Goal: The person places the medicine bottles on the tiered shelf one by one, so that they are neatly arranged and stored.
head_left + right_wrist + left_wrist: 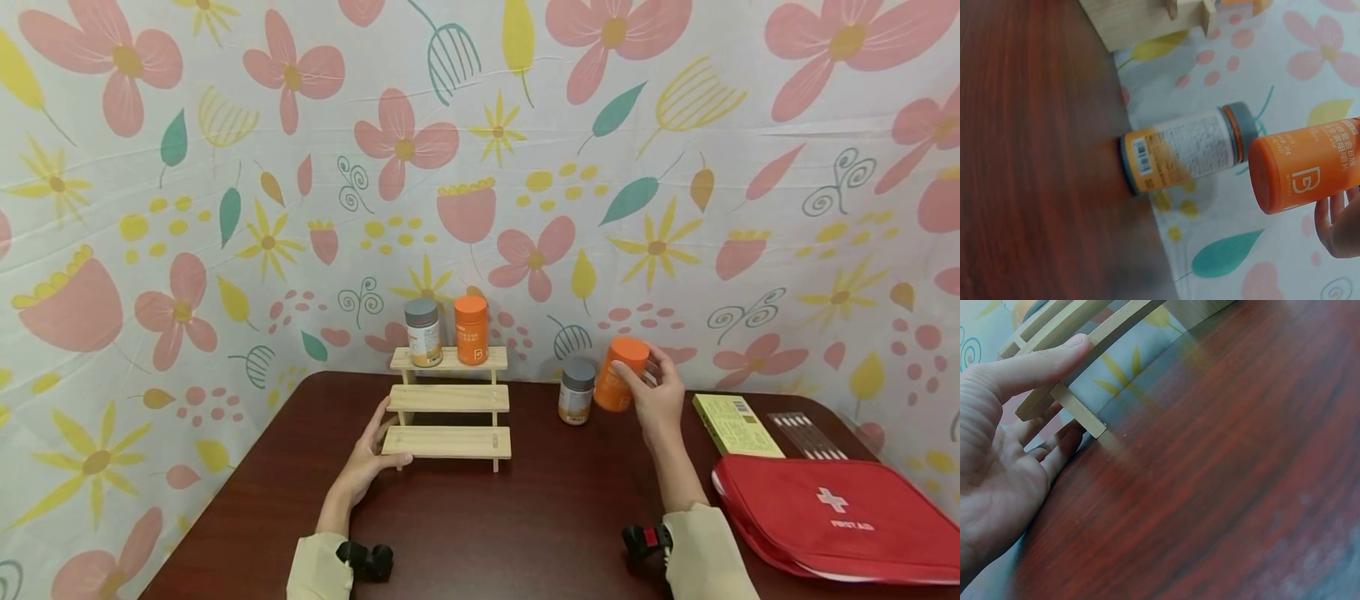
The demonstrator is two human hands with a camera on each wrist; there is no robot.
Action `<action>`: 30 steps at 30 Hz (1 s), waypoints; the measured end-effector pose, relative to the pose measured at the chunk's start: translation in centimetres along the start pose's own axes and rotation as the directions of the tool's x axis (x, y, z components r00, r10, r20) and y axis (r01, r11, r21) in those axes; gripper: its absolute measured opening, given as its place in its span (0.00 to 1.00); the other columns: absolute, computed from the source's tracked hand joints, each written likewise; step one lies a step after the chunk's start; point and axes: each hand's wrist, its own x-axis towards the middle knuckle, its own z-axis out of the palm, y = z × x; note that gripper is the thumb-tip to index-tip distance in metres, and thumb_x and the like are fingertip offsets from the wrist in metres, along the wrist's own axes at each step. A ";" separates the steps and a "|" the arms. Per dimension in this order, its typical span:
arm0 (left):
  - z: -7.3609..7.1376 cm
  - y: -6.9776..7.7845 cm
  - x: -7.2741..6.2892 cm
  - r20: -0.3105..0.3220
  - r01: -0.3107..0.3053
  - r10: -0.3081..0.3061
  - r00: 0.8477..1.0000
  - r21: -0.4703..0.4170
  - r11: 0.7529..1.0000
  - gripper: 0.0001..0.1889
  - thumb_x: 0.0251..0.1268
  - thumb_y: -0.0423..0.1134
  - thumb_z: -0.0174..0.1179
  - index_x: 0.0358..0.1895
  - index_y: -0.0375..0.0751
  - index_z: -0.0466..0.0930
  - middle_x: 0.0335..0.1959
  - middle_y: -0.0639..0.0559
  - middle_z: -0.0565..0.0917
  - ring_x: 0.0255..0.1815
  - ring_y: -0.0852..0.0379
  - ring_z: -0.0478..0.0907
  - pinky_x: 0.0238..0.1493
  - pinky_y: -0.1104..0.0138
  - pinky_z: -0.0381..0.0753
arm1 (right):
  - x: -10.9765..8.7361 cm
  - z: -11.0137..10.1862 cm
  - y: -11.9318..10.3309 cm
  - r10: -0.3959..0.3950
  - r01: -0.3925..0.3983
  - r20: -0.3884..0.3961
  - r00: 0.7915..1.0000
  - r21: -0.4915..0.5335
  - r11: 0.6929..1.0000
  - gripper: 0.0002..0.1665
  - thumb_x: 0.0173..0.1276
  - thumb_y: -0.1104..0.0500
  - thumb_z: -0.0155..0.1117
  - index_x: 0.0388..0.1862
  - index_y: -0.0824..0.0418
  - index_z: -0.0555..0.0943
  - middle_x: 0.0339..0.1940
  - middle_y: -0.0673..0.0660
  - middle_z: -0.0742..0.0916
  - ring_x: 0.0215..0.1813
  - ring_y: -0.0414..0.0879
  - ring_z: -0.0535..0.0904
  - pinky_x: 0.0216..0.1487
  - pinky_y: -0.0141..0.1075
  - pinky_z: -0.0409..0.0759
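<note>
My left hand [366, 458] grips the left end of a three-step wooden display rack [450, 443]. Its thumb lies over the lowest plank [1116, 328], fingers behind the end. Raised off the table, an orange supplement bottle [613, 393] leans in my right hand [662, 396], held between thumb and fingers; in the right wrist view the bottle [1304, 165] shows white print and a "B" logo. Just left of it stands a white-and-orange bottle with a grey lid [576, 392]. On the rack's top step are another grey-lidded bottle [425, 335] and another orange bottle [471, 332], side by side.
At the right of the dark wooden table [540, 517] lies a red first aid pouch [832, 512]. Behind it are a yellow-green box [737, 425] and a clear pack of swabs [806, 435]. A flower-patterned cloth [525, 167] hangs along the table's back edge.
</note>
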 end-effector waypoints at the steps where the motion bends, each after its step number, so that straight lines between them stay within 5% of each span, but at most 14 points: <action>1: 0.0 0.0 0.0 -0.002 0.000 0.000 1.000 -0.001 1.000 0.57 0.54 0.29 0.70 0.79 0.65 0.41 0.78 0.40 0.57 0.65 0.39 0.70 0.36 0.65 0.77 | -0.1 0.1 -0.3 -0.002 0.002 0.013 1.000 0.011 1.000 0.34 0.62 0.59 0.72 0.67 0.58 0.72 0.48 0.37 0.77 0.50 0.33 0.75 0.44 0.17 0.74; 10: 0.2 -0.2 -0.1 0.006 0.013 -0.013 1.000 0.002 1.000 0.57 0.54 0.30 0.71 0.79 0.65 0.41 0.78 0.39 0.56 0.63 0.41 0.72 0.35 0.65 0.78 | -1.6 1.1 -2.1 0.021 -0.037 0.117 0.993 0.144 0.989 0.31 0.64 0.63 0.69 0.66 0.57 0.72 0.49 0.42 0.79 0.53 0.36 0.74 0.45 0.19 0.77; 19: 0.0 -0.2 0.1 0.009 -0.004 0.004 1.000 0.000 1.000 0.56 0.54 0.30 0.70 0.78 0.68 0.42 0.77 0.39 0.57 0.60 0.44 0.73 0.35 0.65 0.78 | -3.1 4.2 -2.4 0.037 -0.050 0.254 0.967 0.048 0.998 0.35 0.65 0.56 0.69 0.70 0.54 0.68 0.51 0.42 0.78 0.53 0.37 0.75 0.50 0.21 0.77; 30: -0.2 -0.3 0.1 0.005 0.003 -0.003 1.000 -0.014 1.000 0.56 0.54 0.29 0.71 0.79 0.67 0.42 0.78 0.40 0.56 0.61 0.45 0.72 0.34 0.65 0.79 | -4.3 8.9 -2.9 -0.041 0.031 0.353 0.935 0.034 0.999 0.34 0.64 0.61 0.70 0.69 0.57 0.70 0.61 0.59 0.79 0.55 0.38 0.75 0.54 0.24 0.75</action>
